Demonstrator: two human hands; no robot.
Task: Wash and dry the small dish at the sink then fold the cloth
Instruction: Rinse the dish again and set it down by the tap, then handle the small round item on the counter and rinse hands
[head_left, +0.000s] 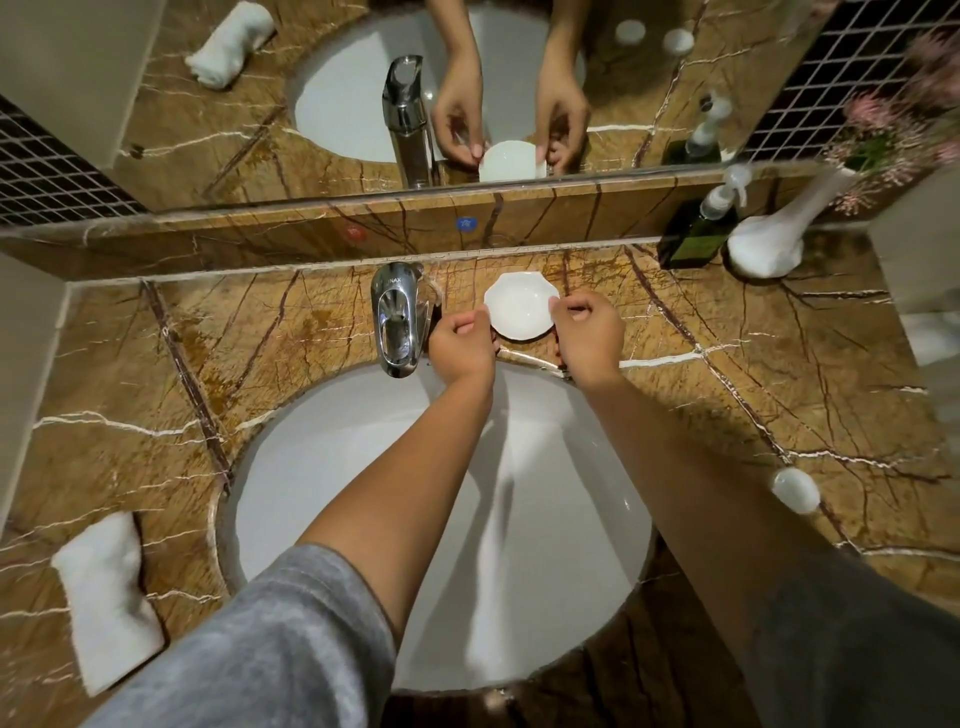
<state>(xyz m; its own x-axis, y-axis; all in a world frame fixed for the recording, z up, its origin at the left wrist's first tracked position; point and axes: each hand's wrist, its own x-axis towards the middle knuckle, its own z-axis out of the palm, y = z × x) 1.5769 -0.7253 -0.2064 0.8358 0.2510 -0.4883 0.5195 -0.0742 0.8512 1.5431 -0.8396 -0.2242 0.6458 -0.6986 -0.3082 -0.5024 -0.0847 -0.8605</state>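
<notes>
Small white dish (521, 305): on marble counter (779, 374) behind sink (322, 467), right of faucet (396, 322); left hand (461, 347) and right hand (589, 332) fingers pinching its opposite rims. Folded white cloth (106, 597): counter, left.

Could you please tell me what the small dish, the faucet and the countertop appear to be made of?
The small dish looks like glazed white ceramic or porcelain: smooth, evenly white, with a scalloped rim. The faucet seems to be chrome-plated metal, given its mirror-like reflections. The countertop appears to be polished brown marble or similar stone, with pale and dark veins; a printed imitation cannot be ruled out.
</notes>
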